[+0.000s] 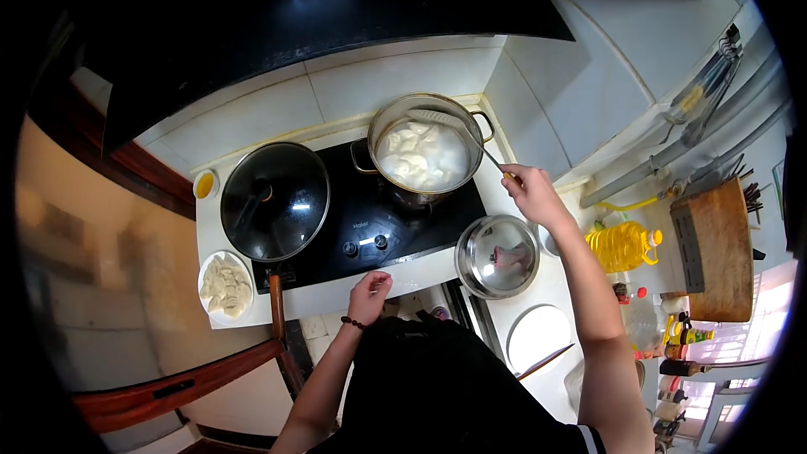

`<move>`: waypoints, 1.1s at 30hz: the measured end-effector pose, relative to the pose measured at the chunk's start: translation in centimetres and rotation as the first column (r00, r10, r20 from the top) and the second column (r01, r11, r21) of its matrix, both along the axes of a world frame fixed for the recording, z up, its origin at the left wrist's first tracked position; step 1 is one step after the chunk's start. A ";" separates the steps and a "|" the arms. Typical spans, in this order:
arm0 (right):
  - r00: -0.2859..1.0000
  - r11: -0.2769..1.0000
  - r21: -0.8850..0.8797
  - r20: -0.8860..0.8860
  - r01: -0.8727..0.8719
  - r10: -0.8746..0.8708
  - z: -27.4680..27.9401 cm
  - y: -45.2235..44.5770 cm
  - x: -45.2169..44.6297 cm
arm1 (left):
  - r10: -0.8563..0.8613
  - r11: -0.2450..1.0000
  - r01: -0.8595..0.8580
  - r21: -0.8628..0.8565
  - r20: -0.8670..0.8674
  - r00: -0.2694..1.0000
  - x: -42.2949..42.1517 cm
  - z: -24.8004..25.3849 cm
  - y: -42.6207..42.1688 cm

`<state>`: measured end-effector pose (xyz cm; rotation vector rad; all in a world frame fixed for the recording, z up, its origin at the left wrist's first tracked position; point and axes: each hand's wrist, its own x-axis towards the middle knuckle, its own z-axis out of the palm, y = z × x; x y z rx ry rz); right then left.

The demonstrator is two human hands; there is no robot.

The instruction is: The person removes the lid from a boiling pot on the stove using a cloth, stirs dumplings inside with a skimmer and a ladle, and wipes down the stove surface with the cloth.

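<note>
My right hand point(530, 193) is closed around the handle of a slotted spatula point(435, 118). The spatula's head rests inside the steel pot point(371, 133), near its far side. Whitish dumplings point(414, 155) crowd together in the pot, with pale foam or steam over the liquid on their right. My left hand point(370, 296), a beaded bracelet at the wrist, hovers by the front edge of the counter. Its fingers are loosely curled and nothing shows in them. A frying pan with a dark glass lid point(277, 202) sits on the left of the black cooktop point(399, 231).
A plate of dumplings point(225, 287) and a small cup of yellow liquid point(205, 184) stand at the left. To the right are a steel lid point(498, 257), a white plate point(539, 338), a knife point(546, 361), an oil bottle point(618, 246) and a wooden board point(714, 252). A range hood point(336, 13) hangs above.
</note>
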<state>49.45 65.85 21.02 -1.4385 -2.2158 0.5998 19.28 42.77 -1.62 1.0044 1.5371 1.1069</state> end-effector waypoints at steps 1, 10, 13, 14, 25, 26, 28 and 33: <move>1.000 1.000 -0.007 -0.012 0.013 -0.013 0.3 -0.3 0.1 | -0.004 1.000 0.004 -0.003 0.006 1.000 0.1 0.0 0.0; 0.989 0.997 -0.044 -0.131 0.057 -0.062 0.1 -3.9 2.0 | -0.109 0.994 0.109 0.010 0.027 0.994 2.2 1.5 1.1; 0.984 0.990 -0.107 -0.141 0.091 -0.105 0.2 -6.1 3.1 | -0.188 0.981 0.185 0.053 0.064 0.980 4.6 3.2 2.6; 0.982 0.994 -0.073 -0.162 0.085 -0.096 -0.1 -7.0 3.6 | -0.201 0.979 0.198 0.052 0.059 0.978 5.8 4.1 3.3; 0.842 0.915 -0.166 -0.357 0.368 -0.404 -4.9 -16.8 4.6 | -0.419 0.902 0.420 0.101 0.439 0.795 22.4 12.2 7.7; 0.830 0.908 -0.192 -0.369 0.373 -0.419 -5.0 -17.2 4.7 | -0.409 0.906 0.409 0.106 0.464 0.786 22.8 12.5 7.7; 0.793 0.935 -0.145 -0.498 0.323 -0.352 -6.1 -18.6 5.0 | -0.380 0.918 0.396 0.014 0.315 0.870 23.9 12.4 7.5; 0.796 0.965 -0.106 -0.547 0.241 -0.258 -7.7 -22.1 13.3 | -0.309 0.947 0.314 0.062 0.430 0.848 26.0 14.9 6.5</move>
